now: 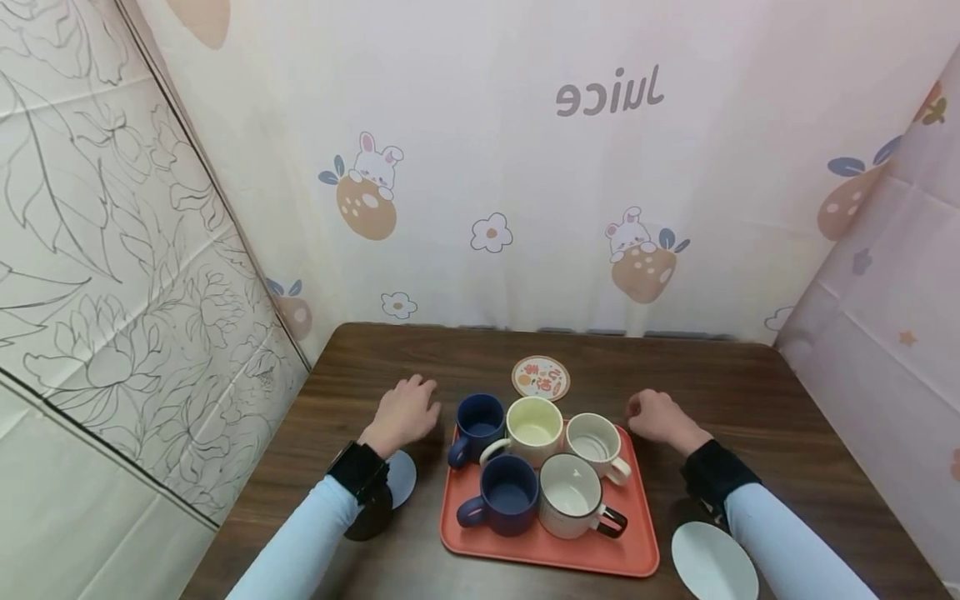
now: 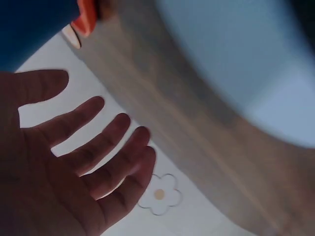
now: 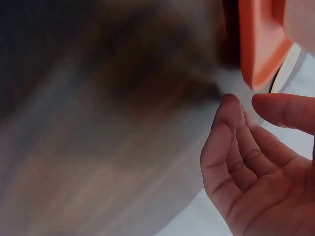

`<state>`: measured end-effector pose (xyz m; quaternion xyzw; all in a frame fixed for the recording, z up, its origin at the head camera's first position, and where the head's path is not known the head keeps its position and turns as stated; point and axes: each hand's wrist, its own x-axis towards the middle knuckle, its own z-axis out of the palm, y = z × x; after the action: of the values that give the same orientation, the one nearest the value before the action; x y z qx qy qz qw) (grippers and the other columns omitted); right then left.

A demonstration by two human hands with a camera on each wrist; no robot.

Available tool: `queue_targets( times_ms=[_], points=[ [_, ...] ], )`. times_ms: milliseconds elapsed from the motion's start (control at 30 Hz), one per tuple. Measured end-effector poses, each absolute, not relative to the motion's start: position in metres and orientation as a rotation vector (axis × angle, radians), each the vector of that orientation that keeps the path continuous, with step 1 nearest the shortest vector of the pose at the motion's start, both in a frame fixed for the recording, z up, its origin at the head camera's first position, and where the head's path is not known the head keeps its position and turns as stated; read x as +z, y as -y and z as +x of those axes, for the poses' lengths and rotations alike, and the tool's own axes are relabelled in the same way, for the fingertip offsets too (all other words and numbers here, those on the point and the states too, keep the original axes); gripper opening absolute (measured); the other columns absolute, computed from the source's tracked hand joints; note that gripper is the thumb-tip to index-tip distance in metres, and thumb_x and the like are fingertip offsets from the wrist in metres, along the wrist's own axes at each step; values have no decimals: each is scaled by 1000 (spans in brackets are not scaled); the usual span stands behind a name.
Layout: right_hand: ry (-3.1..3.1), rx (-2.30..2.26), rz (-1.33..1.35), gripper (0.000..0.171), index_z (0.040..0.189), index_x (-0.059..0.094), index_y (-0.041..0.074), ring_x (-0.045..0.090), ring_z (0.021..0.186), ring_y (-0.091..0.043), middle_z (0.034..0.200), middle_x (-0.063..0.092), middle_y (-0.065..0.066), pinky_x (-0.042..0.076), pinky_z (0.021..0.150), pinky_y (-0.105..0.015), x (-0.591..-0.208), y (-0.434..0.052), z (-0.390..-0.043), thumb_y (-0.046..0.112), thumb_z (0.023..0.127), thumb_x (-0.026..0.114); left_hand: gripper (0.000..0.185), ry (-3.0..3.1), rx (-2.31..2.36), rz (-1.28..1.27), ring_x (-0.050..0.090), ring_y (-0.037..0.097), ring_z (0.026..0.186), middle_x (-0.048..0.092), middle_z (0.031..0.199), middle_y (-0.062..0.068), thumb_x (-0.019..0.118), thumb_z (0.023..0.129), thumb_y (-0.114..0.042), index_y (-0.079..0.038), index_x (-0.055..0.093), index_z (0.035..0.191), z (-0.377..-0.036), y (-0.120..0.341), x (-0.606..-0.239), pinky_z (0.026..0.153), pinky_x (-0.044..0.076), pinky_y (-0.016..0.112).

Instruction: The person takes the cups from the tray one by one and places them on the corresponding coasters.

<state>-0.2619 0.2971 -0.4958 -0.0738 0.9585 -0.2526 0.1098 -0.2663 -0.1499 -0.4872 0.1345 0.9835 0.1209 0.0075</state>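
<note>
Several mugs stand upright on a red tray. A dark blue mug, a mug with a pale yellow inside and a small white mug form the back row. In front are another dark blue mug and a white mug with a black handle. My left hand is left of the tray, palm inward, fingers relaxed and holding nothing. On the right side, my right hand hovers beside the tray's edge, fingers loosely bent around nothing; the tray rim shows nearby.
Behind the mugs a round printed card lies on the dark wooden table. Pale discs sit by the left wrist and near the right forearm. A patterned curtain hangs along the table's far edge.
</note>
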Motion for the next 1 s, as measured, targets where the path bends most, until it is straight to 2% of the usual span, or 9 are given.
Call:
queue_targets(
  times_ms=[100, 200, 400, 500, 667, 833, 1000],
  points=[
    [-2798, -798, -219, 13, 98, 73, -4, 59, 73, -25, 80, 64, -9, 51, 65, -40, -506, -294, -251, 5, 90, 67, 40, -3051, 367, 351, 60, 41, 120, 63, 132, 21, 68, 103, -28, -5, 67, 135, -240, 163, -502, 94, 53, 59],
    [-2796, -838, -210, 14, 101, 73, -3, 58, 70, -22, 78, 62, -6, 50, 63, -37, -513, -291, -242, 5, 90, 68, 42, -3038, 377, 277, 59, 42, 120, 62, 130, 21, 72, 100, -32, -6, 69, 133, -214, 174, -516, 95, 51, 62],
    [-2799, -874, -195, 27, 114, 70, -7, 58, 70, -22, 80, 62, -7, 50, 64, -37, -517, -288, -233, -2, 87, 67, 53, -3002, 412, 196, 51, 46, 130, 55, 142, 23, 77, 96, -42, -11, 67, 139, -177, 184, -526, 98, 41, 74],
    [-2791, -890, -183, 29, 117, 69, -6, 59, 71, -23, 82, 63, -7, 50, 64, -37, -517, -286, -231, -2, 88, 67, 63, -2962, 444, 162, 44, 50, 134, 48, 149, 25, 80, 92, -45, -13, 64, 143, -165, 186, -527, 96, 38, 79],
    [-2785, -898, -164, 31, 119, 67, -5, 60, 72, -23, 84, 63, -8, 50, 63, -37, -519, -285, -229, 0, 88, 66, 75, -2935, 471, 122, 39, 53, 136, 40, 153, 29, 85, 87, -49, -14, 59, 149, -156, 191, -529, 96, 38, 79],
    [-2792, -894, -149, 33, 121, 65, -6, 60, 72, -24, 86, 64, -9, 51, 63, -37, -522, -284, -229, 1, 89, 66, 79, -2949, 458, 107, 44, 50, 131, 45, 148, 29, 88, 82, -51, -14, 61, 147, -160, 194, -530, 95, 42, 75],
    [-2791, -897, -136, 32, 121, 64, -5, 59, 71, -23, 84, 63, -8, 50, 63, -37, -524, -282, -227, 3, 89, 67, 75, -2930, 465, 121, 47, 48, 126, 48, 144, 28, 91, 81, -44, -15, 64, 144, -164, 191, -529, 91, 46, 73]
  ],
)
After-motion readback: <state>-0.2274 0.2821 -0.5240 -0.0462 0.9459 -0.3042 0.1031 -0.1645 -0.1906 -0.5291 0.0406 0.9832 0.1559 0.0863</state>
